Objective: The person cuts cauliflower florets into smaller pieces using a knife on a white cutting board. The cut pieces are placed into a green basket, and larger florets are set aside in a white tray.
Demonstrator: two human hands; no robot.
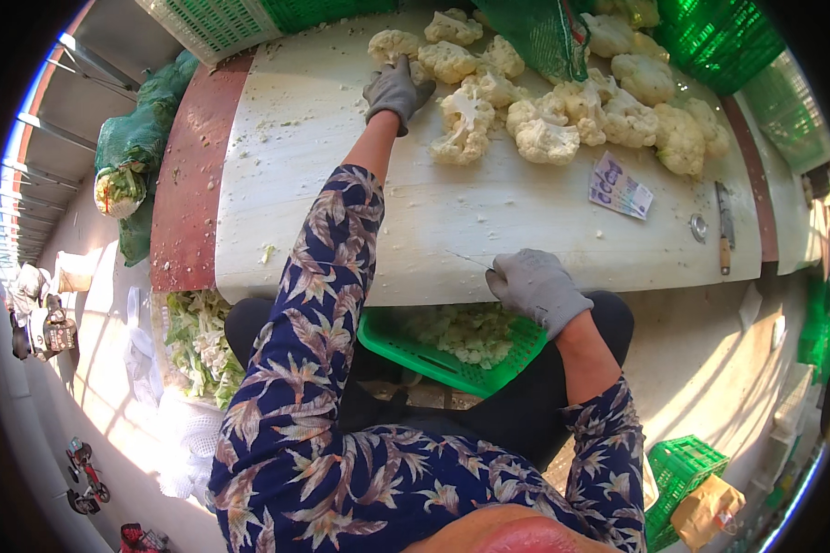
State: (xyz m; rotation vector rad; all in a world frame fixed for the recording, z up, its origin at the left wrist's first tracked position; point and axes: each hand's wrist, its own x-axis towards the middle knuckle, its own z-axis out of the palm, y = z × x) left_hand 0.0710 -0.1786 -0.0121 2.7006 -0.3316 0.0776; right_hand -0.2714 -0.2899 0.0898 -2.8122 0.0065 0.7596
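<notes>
My left hand (395, 92), in a grey glove, reaches to the far side of the white work table (304, 207). Its fingertips lie against a cauliflower head (394, 45); whether they grip it is unclear. Close to the table's near edge, my gloved right hand (536, 287) is closed around a knife, whose handle is hidden. Only the knife's thin blade (467, 259) shows, pointing left. Several more cauliflower heads (543, 131) lie in a pile to the right of my left hand. Below the edge, a green plastic basket (449, 370) on my lap holds cut cauliflower pieces (467, 335).
A second knife (725, 228) with a wooden handle and a metal ring (698, 228) lie at right, near some banknotes (620, 185). A green mesh bag (546, 38) hangs over the pile. Crates (719, 41) stand behind. Leafy trimmings (204, 342) fill a container at lower left.
</notes>
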